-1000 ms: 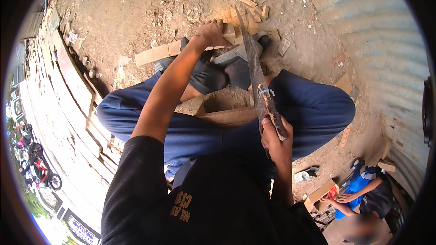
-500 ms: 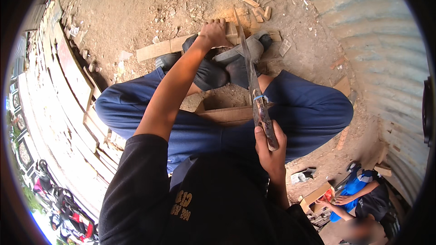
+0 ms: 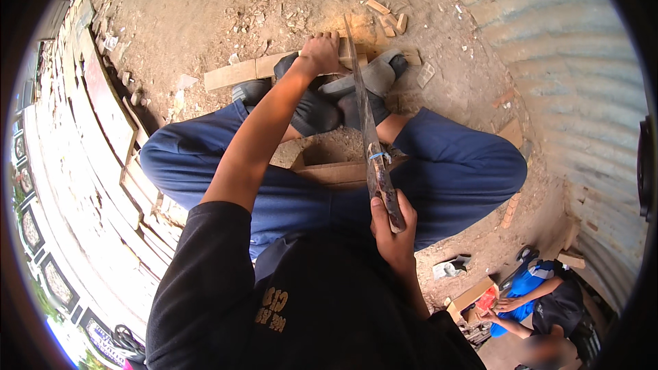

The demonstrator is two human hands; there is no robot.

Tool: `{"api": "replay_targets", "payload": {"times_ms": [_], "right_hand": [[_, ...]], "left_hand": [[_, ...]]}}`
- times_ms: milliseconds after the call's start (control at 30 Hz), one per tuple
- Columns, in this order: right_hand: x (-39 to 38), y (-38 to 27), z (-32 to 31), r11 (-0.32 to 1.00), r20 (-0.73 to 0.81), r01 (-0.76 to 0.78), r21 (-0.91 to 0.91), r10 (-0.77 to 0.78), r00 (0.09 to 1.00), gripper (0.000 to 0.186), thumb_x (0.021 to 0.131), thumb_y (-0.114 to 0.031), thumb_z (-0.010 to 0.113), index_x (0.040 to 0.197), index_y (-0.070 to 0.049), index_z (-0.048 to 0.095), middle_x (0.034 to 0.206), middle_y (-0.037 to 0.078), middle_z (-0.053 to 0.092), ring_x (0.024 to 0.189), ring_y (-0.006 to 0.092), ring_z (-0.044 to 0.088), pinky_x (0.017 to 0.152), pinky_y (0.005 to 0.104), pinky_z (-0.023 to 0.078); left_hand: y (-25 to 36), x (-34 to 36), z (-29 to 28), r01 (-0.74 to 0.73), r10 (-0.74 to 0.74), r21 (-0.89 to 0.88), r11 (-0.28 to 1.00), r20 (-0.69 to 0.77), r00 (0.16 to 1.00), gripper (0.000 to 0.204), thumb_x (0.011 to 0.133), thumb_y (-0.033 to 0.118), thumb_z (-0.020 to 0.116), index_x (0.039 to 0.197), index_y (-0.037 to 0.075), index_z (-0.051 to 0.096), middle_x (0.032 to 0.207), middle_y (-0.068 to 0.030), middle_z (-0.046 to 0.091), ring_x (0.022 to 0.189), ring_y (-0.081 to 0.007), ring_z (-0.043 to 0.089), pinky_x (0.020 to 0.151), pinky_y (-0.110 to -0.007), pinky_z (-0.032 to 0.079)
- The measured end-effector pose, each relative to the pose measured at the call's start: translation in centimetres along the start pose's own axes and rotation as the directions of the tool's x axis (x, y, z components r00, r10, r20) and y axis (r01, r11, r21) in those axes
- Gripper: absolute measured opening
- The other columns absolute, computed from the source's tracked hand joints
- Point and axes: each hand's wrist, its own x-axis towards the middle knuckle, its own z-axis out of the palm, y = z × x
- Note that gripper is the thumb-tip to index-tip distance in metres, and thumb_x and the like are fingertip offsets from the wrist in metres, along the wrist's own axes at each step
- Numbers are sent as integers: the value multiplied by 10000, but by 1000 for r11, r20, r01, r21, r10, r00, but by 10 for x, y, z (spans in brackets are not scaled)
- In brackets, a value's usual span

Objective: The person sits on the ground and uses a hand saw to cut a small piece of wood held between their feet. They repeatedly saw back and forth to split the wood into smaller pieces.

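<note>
A long tapering handsaw (image 3: 361, 99) with a worn dark handle and a blue tie points away from me. My right hand (image 3: 396, 233) is wrapped round its handle, close to my body. Its blade lies across the wooden plank (image 3: 229, 77) near the far end, just right of my left hand (image 3: 322, 53). That hand is closed over the plank, pressing it down beside my feet. My grey shoe (image 3: 375, 77) rests against the wood; the blade's teeth are too fine to make out.
Several small cut wood blocks (image 3: 392, 20) lie on the dirt beyond the plank. Stacked boards (image 3: 103, 96) run along the left, corrugated metal sheeting (image 3: 569, 62) along the right. A wooden piece (image 3: 339, 173) sits between my legs. Another person (image 3: 541, 301) works at the lower right.
The saw and my right hand have shifted left and slightly toward me, bringing the blade closer to my left hand. My left hand keeps its hold on the plank.
</note>
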Motion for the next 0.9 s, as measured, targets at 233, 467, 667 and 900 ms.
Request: {"api": "replay_targets", "payload": {"times_ms": [233, 467, 667, 900], "right_hand": [[-15, -14, -7, 994, -7, -92, -64, 92, 996, 211, 915, -115, 609, 773, -33, 476, 601, 48, 464, 539, 103, 445, 506, 306, 348], [-10, -27, 0, 997, -124, -58, 52, 64, 990, 283, 929, -126, 601, 1155, -11, 475, 735, 81, 572, 641, 130, 566, 609, 291, 458], [-19, -51, -14, 980, 109, 10, -198, 11, 994, 622, 917, -51, 566, 1475, 10, 298, 921, 142, 677, 583, 168, 609, 588, 297, 497], [14, -37, -1, 999, 75, -45, -18, 47, 996, 566, 946, -16, 518, 1479, -19, 328, 762, 13, 523, 552, 59, 463, 488, 214, 392]], "left_hand": [[1, 15, -18, 98, -79, -57, 994, 272, 959, 1110, 637, 725, 713, 1319, -90, 392, 1302, -226, 542, 1242, -356, 511, 1012, -422, 438], [-6, 21, -1, 76, -68, -25, 997, 213, 975, 1169, 627, 765, 687, 1376, -71, 363, 1331, -192, 526, 1269, -338, 491, 1034, -464, 393], [-2, 17, 0, 36, -34, -11, 999, 153, 988, 1118, 630, 726, 718, 1301, -105, 389, 1266, -264, 534, 1230, -381, 507, 1028, -434, 420], [-7, 18, -2, 70, -63, -23, 997, 221, 973, 1220, 554, 795, 716, 1365, -53, 380, 1341, -199, 506, 1287, -345, 460, 1056, -451, 383]]}}
